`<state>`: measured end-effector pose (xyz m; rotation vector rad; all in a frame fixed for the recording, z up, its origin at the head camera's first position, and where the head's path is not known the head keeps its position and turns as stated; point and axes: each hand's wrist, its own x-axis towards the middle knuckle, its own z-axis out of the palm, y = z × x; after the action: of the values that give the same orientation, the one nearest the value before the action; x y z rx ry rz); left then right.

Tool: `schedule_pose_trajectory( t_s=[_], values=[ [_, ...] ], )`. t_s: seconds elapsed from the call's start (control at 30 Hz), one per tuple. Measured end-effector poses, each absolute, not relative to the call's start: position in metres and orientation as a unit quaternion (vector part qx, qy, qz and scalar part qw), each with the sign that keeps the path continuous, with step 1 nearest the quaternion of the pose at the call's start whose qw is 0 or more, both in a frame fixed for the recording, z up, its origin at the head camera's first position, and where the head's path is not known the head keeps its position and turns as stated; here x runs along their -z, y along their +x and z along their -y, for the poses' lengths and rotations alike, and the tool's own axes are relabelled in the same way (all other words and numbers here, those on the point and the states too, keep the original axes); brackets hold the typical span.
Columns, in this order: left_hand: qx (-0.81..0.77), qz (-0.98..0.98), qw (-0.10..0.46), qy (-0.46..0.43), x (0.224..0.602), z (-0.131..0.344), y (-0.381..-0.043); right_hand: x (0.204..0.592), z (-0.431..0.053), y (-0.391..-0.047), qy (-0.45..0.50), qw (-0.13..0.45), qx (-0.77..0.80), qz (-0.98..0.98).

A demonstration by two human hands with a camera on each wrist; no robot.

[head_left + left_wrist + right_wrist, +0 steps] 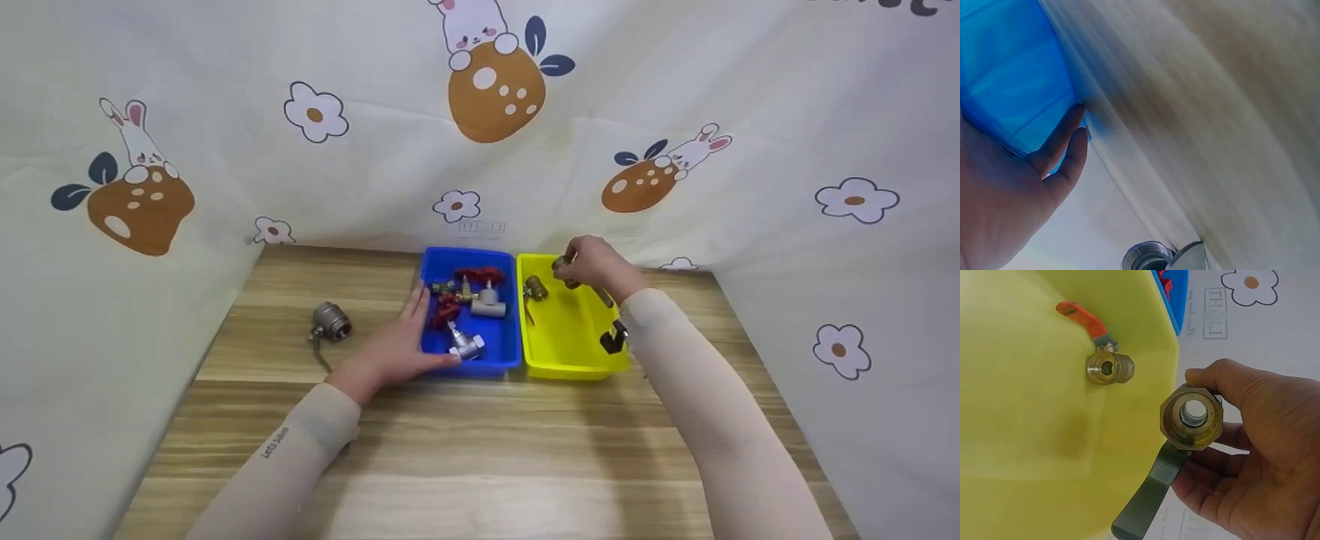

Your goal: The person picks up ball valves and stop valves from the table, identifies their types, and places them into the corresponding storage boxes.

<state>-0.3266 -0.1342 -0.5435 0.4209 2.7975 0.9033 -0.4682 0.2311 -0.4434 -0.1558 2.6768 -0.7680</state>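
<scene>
your left hand (394,345) lies spread, fingers straight, against the blue bin (480,369), gripping nothing. rightward, at the yellow bin's (570,341) far end, your right hand (600,262) pinches the brass valve (1171,424) by its body. it should feel heavy, rigid, perhaps slick; hold the faceted body, since the lever (1148,495) may turn.

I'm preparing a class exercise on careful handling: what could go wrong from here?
First, the held valve could slip from the right hand and strike the orange-handled valve lying in the yellow bin. Second, its long lever sticks out beyond the fingers, so it might catch on the bin's rim. Third, the left hand rests against the blue bin; a careless push could nudge that bin into its yellow neighbour.
</scene>
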Motion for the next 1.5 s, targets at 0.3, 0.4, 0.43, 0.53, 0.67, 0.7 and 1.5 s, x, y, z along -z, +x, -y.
schedule_pose_trajectory(
  t_s=[0.3, 0.4, 0.43, 0.53, 0.67, 0.7, 1.5],
  values=[
    [-0.304, -0.937, 0.083, 0.147, 0.544, 0.134, -0.327, 0.451, -0.226, -0.468, -0.029, 0.174, 0.277, -0.944],
    [-0.308, -0.936, 0.082, 0.148, 0.545, 0.134, -0.327, 0.452, -0.224, -0.468, -0.026, 0.171, 0.278, -0.945],
    [-0.310, -0.936, 0.081, 0.148, 0.545, 0.134, -0.327, 0.452, -0.224, -0.468, -0.024, 0.170, 0.277, -0.945],
    [-0.310, -0.935, 0.078, 0.151, 0.545, 0.134, -0.327, 0.452, -0.222, -0.467, -0.010, 0.174, 0.279, -0.944],
    [-0.310, -0.935, 0.078, 0.152, 0.544, 0.134, -0.327, 0.453, -0.220, -0.466, 0.011, 0.179, 0.283, -0.942],
    [-0.311, -0.935, 0.079, 0.150, 0.544, 0.135, -0.327, 0.453, -0.220, -0.465, 0.013, 0.180, 0.285, -0.942],
    [-0.312, -0.934, 0.083, 0.153, 0.544, 0.135, -0.327, 0.472, -0.211, -0.469, 0.021, 0.164, 0.272, -0.948]
  ],
)
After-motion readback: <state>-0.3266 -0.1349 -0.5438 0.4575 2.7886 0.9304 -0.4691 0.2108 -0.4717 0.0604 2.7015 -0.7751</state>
